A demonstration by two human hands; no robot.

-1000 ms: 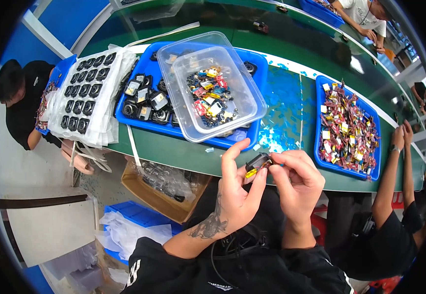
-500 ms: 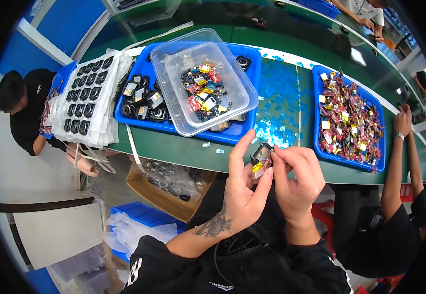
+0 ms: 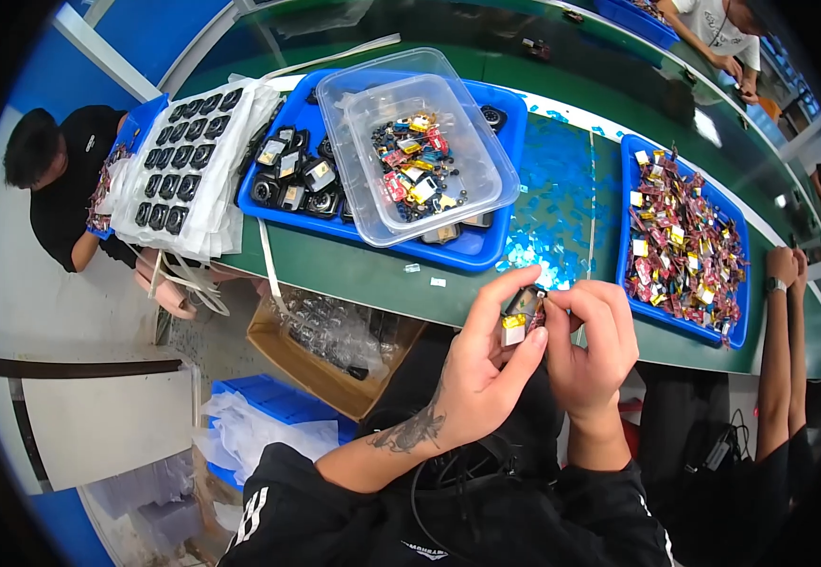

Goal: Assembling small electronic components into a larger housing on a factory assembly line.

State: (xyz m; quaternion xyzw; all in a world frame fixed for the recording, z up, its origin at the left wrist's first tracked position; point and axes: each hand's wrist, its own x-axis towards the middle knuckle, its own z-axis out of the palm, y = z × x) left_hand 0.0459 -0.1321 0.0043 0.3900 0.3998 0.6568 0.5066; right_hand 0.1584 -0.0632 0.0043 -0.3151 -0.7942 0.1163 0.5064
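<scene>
Between my two hands, above the table's near edge, is a small black plastic housing (image 3: pixel 526 300) with a yellow-taped silver battery (image 3: pixel 513 329) and a bit of red circuit board at its open side. My left hand (image 3: pixel 486 383) grips the housing from the left and below, thumb across the front. The thumb and forefinger of my right hand (image 3: pixel 595 350) are pinched together at the housing's right edge; whatever is between those fingertips is hidden.
A clear plastic tub (image 3: pixel 349 194) of small parts sits on a blue tray (image 3: pixel 508 227) of black housings. Another blue tray (image 3: pixel 739 321) holds red boards with batteries. Blue film scraps (image 3: pixel 550 203) litter the green table. White sheets (image 3: pixel 216 203) carry black housings. Co-workers sit on both sides.
My hands and the housing have shifted slightly right and down in the picture. The housing is tilted differently, its battery facing me more. The table and trays have also shifted in view.
</scene>
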